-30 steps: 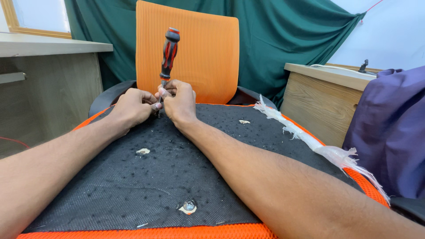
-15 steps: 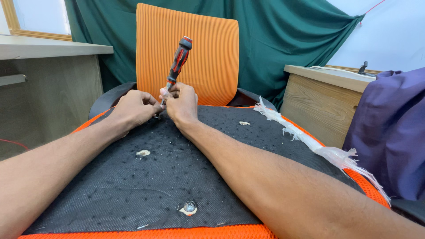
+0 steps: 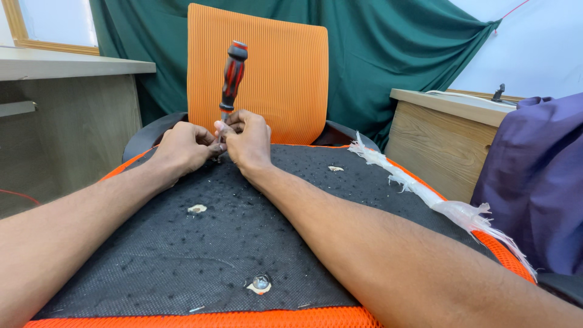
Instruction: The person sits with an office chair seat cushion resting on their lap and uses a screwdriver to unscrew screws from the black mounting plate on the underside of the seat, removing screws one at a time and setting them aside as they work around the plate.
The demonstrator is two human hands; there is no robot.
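Observation:
A screwdriver (image 3: 232,78) with a red and black handle stands nearly upright, tip down on the black fabric underside (image 3: 182,255) of an upturned orange chair seat. My left hand (image 3: 185,147) and my right hand (image 3: 246,138) meet at its metal shaft, fingers pinched around the lower part. The tip and what it touches are hidden by my fingers. A metal screw fitting (image 3: 260,282) sits in a torn hole near the front edge. A small pale scrap (image 3: 197,209) lies on the fabric.
An orange chair back (image 3: 279,73) stands upright behind the seat, against a green curtain (image 3: 388,54). A frayed white strip (image 3: 425,194) runs along the seat's right edge. A wooden cabinet (image 3: 443,140) and purple cloth (image 3: 540,182) are right, a wooden desk (image 3: 67,121) left.
The screwdriver handle swung from leaning right back to nearly upright, leaning slightly right. Both hands stayed at the shaft in the same place.

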